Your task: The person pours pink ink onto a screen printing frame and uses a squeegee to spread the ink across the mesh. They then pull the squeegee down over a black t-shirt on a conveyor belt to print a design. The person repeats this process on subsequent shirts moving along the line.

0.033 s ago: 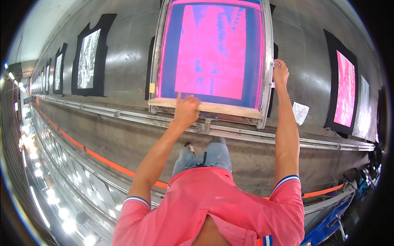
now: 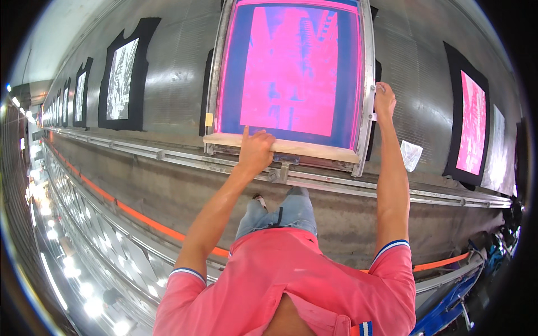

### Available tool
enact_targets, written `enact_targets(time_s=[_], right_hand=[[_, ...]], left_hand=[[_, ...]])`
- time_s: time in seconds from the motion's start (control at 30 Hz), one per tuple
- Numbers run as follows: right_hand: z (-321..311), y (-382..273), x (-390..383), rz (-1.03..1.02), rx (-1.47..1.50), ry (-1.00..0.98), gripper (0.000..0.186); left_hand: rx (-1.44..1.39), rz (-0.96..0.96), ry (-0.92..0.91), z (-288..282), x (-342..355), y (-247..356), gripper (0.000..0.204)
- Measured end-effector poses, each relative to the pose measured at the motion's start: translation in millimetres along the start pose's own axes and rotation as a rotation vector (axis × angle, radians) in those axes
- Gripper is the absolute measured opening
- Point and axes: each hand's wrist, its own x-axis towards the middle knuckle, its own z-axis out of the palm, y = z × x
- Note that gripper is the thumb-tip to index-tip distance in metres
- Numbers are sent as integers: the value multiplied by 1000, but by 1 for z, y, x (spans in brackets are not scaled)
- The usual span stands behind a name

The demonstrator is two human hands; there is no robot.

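A screen-printing frame (image 2: 367, 50) with metal sides lies in front of me. Its blue mesh (image 2: 343, 84) carries a large bright pink picture area. Along the near edge runs a pale wooden bar (image 2: 314, 148); my left hand (image 2: 256, 151) is closed over it, one finger pointing up onto the mesh. At the right metal side, my right hand (image 2: 385, 102) has its fingers curled around the frame's edge, beside a small metal bracket (image 2: 372, 116). The fingertips of the right hand are partly hidden.
On the long grey table (image 2: 414, 73) lie black shirt pieces (image 2: 143, 73) with white prints, to the left, and a black piece with a pink print (image 2: 471, 123), to the right. A crumpled whitish sheet (image 2: 411, 155) lies by my right forearm. A metal rail (image 2: 224, 166) follows the table edge.
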Motion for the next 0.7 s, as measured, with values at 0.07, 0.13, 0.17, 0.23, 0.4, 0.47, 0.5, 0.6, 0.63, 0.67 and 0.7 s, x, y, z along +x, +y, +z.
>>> enact_targets(time_s=[0.07,0.13,0.17,0.23,0.4,0.47,0.5,0.6,0.63,0.67,0.7], right_hand=[[-2,-7,-1,36,6,-26,30],[-2,-13,-2,53,-7,-21,30],[-2,-15,-3,62,-14,-17,30],[-2,-13,-3,63,-11,-22,30],[-3,-11,0,48,-7,-9,29],[-9,-18,-5,88,19,-28,29],[-9,-19,-5,75,32,-28,29],[-14,-22,-4,49,42,-20,29],[-14,-21,-5,57,24,-20,29],[-15,-21,-5,63,7,-19,29],[-15,-21,-4,63,9,-19,29]], left_hand=[[18,-28,-14,-1,-1,-2,32],[18,-42,-29,-2,-1,-2,35],[11,-44,-36,-4,-1,-1,35],[-3,-44,-38,-5,-2,-2,36],[-1,-52,-48,-5,-4,0,36],[-21,-60,-50,-8,-4,0,35],[-31,-62,-53,-10,-4,0,35],[-19,-72,-64,-15,-4,0,32],[7,-53,-104,-18,-2,2,33],[33,-32,-142,-21,1,4,33],[59,-11,-180,-23,3,5,33]])
